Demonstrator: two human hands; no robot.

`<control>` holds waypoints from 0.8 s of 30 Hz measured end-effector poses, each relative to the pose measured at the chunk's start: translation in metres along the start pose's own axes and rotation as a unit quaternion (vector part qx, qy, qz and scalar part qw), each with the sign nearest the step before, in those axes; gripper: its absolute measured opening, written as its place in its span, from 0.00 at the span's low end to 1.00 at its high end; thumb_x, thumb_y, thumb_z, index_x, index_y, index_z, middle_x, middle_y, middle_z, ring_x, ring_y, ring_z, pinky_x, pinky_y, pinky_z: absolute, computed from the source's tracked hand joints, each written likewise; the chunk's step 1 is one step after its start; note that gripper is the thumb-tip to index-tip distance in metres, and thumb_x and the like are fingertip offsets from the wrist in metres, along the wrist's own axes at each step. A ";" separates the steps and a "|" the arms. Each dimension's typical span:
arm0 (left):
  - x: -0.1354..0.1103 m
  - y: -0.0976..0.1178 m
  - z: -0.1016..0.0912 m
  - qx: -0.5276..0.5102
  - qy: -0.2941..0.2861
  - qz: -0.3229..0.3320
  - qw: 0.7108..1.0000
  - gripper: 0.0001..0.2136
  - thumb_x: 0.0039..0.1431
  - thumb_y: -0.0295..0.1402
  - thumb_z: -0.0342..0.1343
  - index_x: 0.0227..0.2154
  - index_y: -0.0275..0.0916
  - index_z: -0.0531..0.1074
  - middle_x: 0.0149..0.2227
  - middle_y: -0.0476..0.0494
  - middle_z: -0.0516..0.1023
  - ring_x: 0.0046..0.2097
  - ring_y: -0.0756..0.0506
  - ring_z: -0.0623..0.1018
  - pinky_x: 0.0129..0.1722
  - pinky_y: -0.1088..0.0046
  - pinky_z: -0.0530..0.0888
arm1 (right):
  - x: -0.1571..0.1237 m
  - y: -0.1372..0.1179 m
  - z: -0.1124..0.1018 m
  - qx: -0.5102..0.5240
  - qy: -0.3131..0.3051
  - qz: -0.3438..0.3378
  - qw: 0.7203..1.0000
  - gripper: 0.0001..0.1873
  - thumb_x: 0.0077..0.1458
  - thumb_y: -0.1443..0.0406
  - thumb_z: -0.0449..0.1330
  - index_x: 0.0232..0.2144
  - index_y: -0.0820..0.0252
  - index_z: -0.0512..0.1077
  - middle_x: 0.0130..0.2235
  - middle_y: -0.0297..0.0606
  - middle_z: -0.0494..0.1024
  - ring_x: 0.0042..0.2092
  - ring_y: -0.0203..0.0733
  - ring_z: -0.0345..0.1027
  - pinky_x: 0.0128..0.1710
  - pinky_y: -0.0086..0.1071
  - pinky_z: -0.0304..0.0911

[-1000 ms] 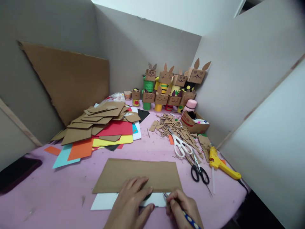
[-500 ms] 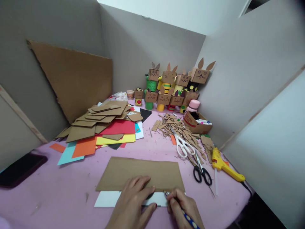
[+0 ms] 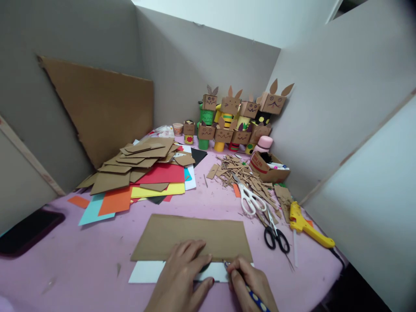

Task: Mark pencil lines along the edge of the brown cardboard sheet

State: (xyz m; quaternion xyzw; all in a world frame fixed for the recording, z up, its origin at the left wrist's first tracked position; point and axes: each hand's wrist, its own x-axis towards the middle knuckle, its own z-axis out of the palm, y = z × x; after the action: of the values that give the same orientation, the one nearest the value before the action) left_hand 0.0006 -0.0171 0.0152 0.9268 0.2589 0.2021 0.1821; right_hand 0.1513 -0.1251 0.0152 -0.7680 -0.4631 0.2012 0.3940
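In front of me lies a flat piece of brown cardboard [image 3: 208,229], overlapping a white strip [image 3: 146,272] along its near edge. My left hand [image 3: 182,273] rests across both, fingers extended on the cardboard and thumb over the strip. A dark patch shows between thumb and forefinger; I cannot make out what it is. Fingers of my right hand [image 3: 250,281] are closed round a blue pencil [image 3: 255,299] with pale dots. Its tip is at the line where cardboard and strip meet, right of my left hand.
Cardboard pieces [image 3: 117,182] and coloured papers [image 3: 118,200] are piled left. Cardboard scraps [image 3: 240,169], white scissors [image 3: 250,200], black scissors [image 3: 276,238] and a yellow glue gun [image 3: 305,227] lie right. Cardboard animal figures [image 3: 230,106] stand behind. A dark phone-like slab [image 3: 30,232] is far left.
Almost nothing differs. The pencil has tilted very slightly in my right hand, with its tip still near the cardboard edge; my left hand has stayed put.
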 end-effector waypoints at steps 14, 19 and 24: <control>0.000 -0.001 -0.001 -0.003 -0.004 0.000 1.000 0.14 0.52 0.33 0.57 0.43 0.50 0.73 0.53 0.43 0.72 0.53 0.38 0.70 0.49 0.52 0.71 | 0.000 0.001 0.001 -0.018 0.001 -0.007 1.000 0.16 0.52 0.60 0.41 0.23 0.56 0.65 0.20 0.34 0.72 0.24 0.39 0.67 0.25 0.28 0.55; 0.001 0.000 -0.001 0.003 0.009 0.005 1.000 0.14 0.52 0.33 0.58 0.43 0.50 0.73 0.52 0.43 0.73 0.52 0.38 0.71 0.48 0.53 0.72 | 0.001 0.000 0.002 -0.008 0.014 0.003 1.000 0.15 0.53 0.59 0.42 0.23 0.55 0.65 0.19 0.32 0.71 0.23 0.39 0.65 0.24 0.28 0.55; 0.000 0.001 -0.002 0.004 0.013 0.010 1.000 0.14 0.51 0.31 0.58 0.42 0.49 0.73 0.52 0.42 0.73 0.52 0.37 0.71 0.48 0.54 0.72 | 0.001 -0.003 0.001 -0.012 0.020 0.000 1.000 0.15 0.52 0.60 0.42 0.21 0.55 0.65 0.19 0.33 0.73 0.23 0.39 0.66 0.25 0.28 0.57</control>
State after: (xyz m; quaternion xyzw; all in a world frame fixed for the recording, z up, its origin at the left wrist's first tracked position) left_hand 0.0002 -0.0175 0.0176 0.9273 0.2529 0.2148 0.1731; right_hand 0.1495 -0.1227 0.0172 -0.7768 -0.4572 0.1800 0.3939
